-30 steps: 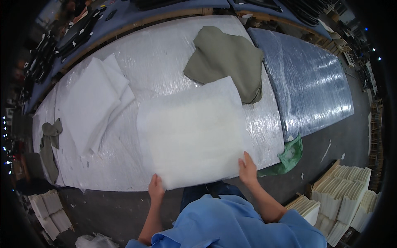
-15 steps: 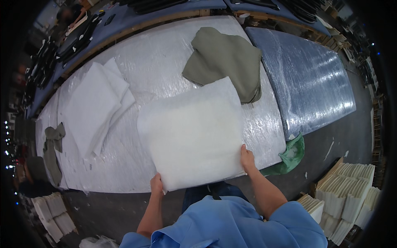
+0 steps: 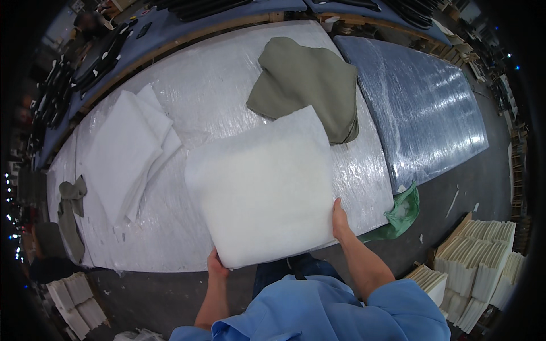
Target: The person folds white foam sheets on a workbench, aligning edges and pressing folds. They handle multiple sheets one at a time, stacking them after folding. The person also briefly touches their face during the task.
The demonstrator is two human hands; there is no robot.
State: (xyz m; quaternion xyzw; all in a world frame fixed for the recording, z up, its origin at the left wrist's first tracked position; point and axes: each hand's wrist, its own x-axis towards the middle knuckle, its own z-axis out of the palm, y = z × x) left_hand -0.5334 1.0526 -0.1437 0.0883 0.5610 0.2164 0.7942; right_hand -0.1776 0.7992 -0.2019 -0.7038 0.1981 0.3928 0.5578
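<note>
A cushion pad (image 3: 267, 190), with white wadding over a yellowish core, lies in front of me on the plastic-wrapped table surface (image 3: 222, 91). My left hand (image 3: 218, 265) grips its near left corner, with the fingers partly hidden beneath. At the right edge, close to the near corner, my right hand (image 3: 340, 220) holds the pad from the side, its other fingers out of sight. The far corner of the pad overlaps a stack of olive-green fabric pieces (image 3: 307, 85). To the left lie folded white wadding sheets (image 3: 125, 150).
An olive fabric strip (image 3: 70, 213) hangs at the left end. Beyond the right edge stand a plastic-wrapped blue block (image 3: 424, 113) and a green bag (image 3: 402, 213). Stacked cream pads (image 3: 475, 258) are on the floor at right, more stacked pads (image 3: 74, 298) at left. Blue worktables (image 3: 187, 25) run behind.
My left hand has slid a little further under the pad's near left corner. My right hand now presses against the side edge, its thumb lifted off the top. The pad has barely moved.
</note>
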